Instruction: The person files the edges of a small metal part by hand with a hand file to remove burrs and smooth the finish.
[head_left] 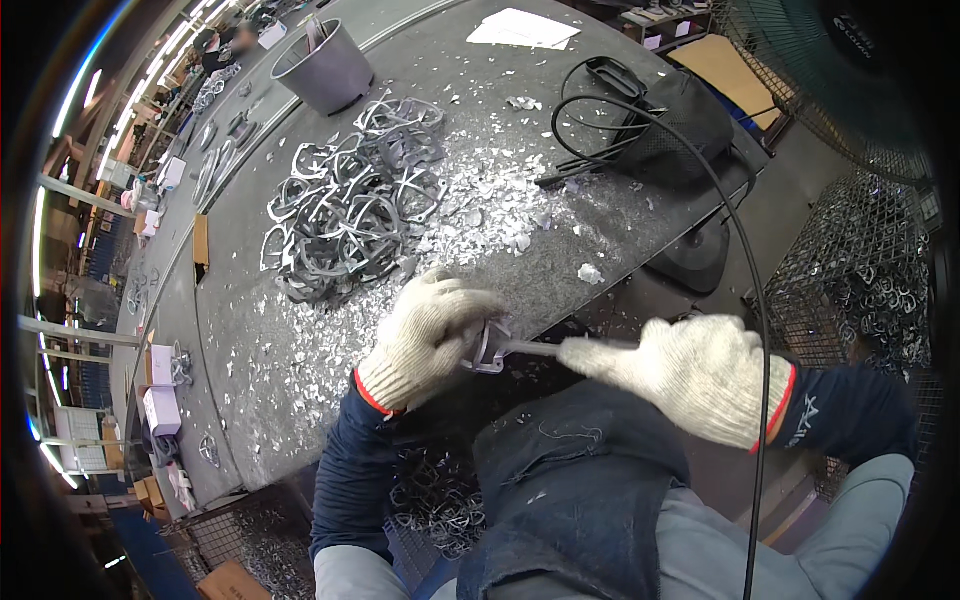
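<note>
My left hand point(430, 335), in a cream knitted glove with a red cuff edge, grips a small silver metal frame point(488, 350) at the table's near edge. The fingers hide part of the frame. My gloved right hand point(690, 375) is closed around a slim metal tool point(535, 348) that looks like a file, its index finger stretched along it. The tool's tip touches or lies within the frame; its handle is hidden in the glove. Beyond my left hand, similar metal frames point(355, 205) lie in a tangled heap among silver flakes point(505, 205).
A grey bucket point(325, 68) and white paper point(523, 29) are on the dark table point(440, 40). A black cable point(745, 270) hangs past my right wrist from beside a black mesh holder point(680, 140). A fan point(850, 70) and wire baskets of parts point(860, 260) stand right.
</note>
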